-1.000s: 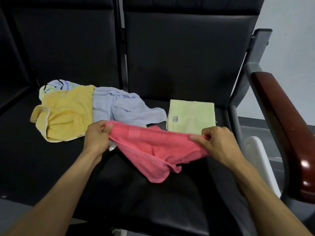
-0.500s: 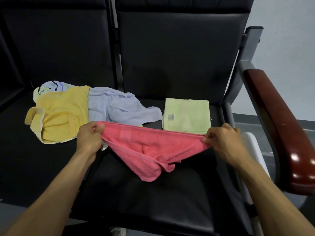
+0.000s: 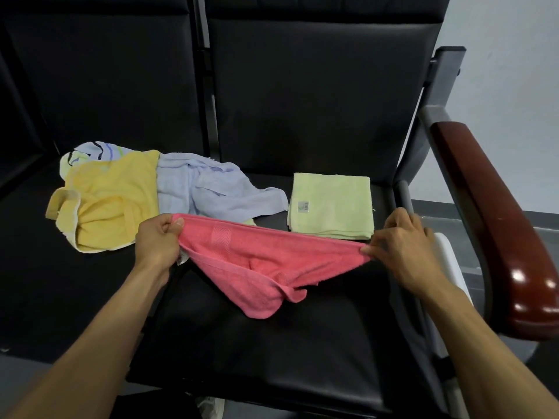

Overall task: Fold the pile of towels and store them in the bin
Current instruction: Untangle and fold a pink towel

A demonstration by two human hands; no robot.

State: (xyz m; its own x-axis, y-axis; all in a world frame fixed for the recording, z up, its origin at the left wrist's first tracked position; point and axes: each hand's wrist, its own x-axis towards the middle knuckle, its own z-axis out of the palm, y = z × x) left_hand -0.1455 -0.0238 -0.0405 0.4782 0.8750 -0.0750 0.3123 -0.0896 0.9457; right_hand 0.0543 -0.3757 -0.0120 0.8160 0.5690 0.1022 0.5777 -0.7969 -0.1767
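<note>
A pink towel (image 3: 266,261), soft and crumpled with a woven band near its top edge, is held stretched above the black seat (image 3: 272,352). Its long axis runs left to right, the middle sagging toward the seat, possibly touching it. One end is pinched by the left hand (image 3: 157,240), the other by the right hand (image 3: 402,246).

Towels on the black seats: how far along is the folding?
Done: one pale green towel lies folded square on the seat. In hand: the pink terry towel, stretched between the left hand and right hand, not yet folded. Left: the yellow towel, light blue towel and striped towel. Nothing shows as binned.
</note>
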